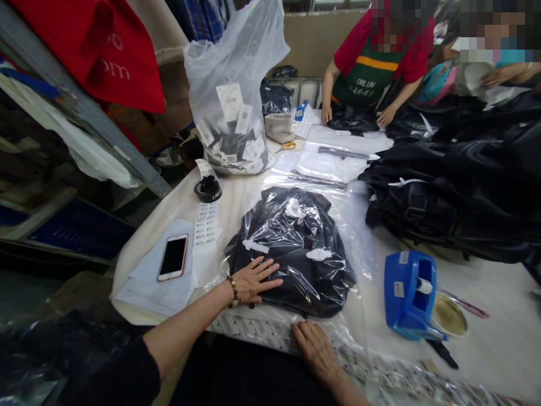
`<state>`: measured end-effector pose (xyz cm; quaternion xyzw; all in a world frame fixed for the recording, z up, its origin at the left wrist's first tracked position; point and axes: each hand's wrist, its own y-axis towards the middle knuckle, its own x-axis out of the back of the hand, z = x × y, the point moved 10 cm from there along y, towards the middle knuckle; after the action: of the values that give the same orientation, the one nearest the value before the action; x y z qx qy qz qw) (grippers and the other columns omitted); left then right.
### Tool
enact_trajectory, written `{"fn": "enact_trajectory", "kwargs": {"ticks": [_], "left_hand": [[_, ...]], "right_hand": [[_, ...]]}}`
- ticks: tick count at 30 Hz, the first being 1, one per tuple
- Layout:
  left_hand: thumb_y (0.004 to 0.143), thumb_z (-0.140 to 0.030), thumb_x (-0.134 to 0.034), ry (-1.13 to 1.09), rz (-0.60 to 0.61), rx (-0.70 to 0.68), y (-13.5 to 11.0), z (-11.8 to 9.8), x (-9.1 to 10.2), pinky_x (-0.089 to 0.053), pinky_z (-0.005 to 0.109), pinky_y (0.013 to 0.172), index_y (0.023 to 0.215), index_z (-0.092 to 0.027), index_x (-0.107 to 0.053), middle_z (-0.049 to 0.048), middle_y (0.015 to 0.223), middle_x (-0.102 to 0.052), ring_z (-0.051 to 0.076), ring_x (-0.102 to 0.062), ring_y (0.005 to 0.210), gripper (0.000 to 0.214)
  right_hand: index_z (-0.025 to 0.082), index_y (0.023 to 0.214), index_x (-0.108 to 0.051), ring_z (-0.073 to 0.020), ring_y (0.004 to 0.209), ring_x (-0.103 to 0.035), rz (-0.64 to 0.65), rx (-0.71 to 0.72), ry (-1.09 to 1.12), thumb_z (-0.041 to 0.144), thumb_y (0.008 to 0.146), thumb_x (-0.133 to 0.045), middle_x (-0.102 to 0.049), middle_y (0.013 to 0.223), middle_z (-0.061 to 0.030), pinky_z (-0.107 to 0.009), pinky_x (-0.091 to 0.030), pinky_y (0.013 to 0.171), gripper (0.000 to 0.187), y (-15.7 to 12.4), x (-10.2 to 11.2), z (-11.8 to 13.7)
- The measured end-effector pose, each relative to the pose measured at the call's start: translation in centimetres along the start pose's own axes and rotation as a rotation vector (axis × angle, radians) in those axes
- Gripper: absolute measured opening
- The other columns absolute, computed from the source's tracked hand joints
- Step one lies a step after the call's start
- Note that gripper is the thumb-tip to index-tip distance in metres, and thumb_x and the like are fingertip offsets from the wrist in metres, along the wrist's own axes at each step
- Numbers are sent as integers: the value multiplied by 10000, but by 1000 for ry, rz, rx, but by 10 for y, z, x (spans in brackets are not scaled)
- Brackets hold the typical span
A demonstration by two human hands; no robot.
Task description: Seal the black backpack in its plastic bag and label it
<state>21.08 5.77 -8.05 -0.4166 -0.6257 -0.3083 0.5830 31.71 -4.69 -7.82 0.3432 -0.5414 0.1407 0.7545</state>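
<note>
A black backpack [291, 225] lies flat on the table inside a clear plastic bag [359, 254]. White tag-like pieces, one a white strip [256, 246], show on its front. My left hand [249, 280] rests on the lower left of the backpack, over the plastic, with fingers spread flat. Down at the table's front edge, my right hand [315, 344] is closed, its fingers curled on the loose lower edge of the bag. Its fingertips are partly hidden.
To the left are a phone [173, 257], label sheets [205, 224] and a tape roll [208, 189]. A plastic sack of tags [236, 107] stands behind. On the right are a blue tape dispenser [408, 293] and black bags [465, 186]. A co-worker [372, 67] handles black material across the table.
</note>
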Motion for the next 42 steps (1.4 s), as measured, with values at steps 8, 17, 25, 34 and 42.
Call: {"fn": "enact_trajectory", "kwargs": {"ticks": [8,17,25,34,42], "left_hand": [[607,-384,-784,63,-32,-16,-2,-7,10,-205,550,1030,1388,-236,-240,211,1444,-221,370,-210,1321,964],[789,-301,-601,251,-259,-75,-11,-29,34,-163,545,1023,1322,-175,-349,173,1373,-374,319,-266,1295,603],[813,-428,-511,89,-378,88,4,-68,36,-320,395,800,977,-126,-526,72,930,-565,216,-479,901,344],[836,-92,-412,43,-523,185,13,-65,19,-262,347,687,678,-166,-456,17,649,-456,170,-397,695,180],[853,-83,-359,-2,-586,196,5,-65,27,-283,350,701,685,-156,-477,24,667,-491,169,-406,698,217]], "right_hand": [[108,920,-566,-174,651,-432,-90,-36,-61,61,880,-244,-518,717,-60,-302,-356,628,328,16,23,5],[114,874,-565,-179,745,-454,-149,-63,-58,69,898,-214,-560,818,-87,-308,-333,700,354,40,33,-13],[146,852,-534,-170,667,-409,-116,-138,-74,38,853,-268,-498,718,-42,-294,-310,662,287,39,18,-27],[128,973,-541,-171,741,-459,-72,-117,-86,76,874,-302,-551,828,-66,-312,-336,712,264,26,19,-25],[155,973,-580,-211,974,-471,-152,-165,-130,69,856,-318,-580,984,-96,-390,-306,893,300,-21,52,-49]]}}
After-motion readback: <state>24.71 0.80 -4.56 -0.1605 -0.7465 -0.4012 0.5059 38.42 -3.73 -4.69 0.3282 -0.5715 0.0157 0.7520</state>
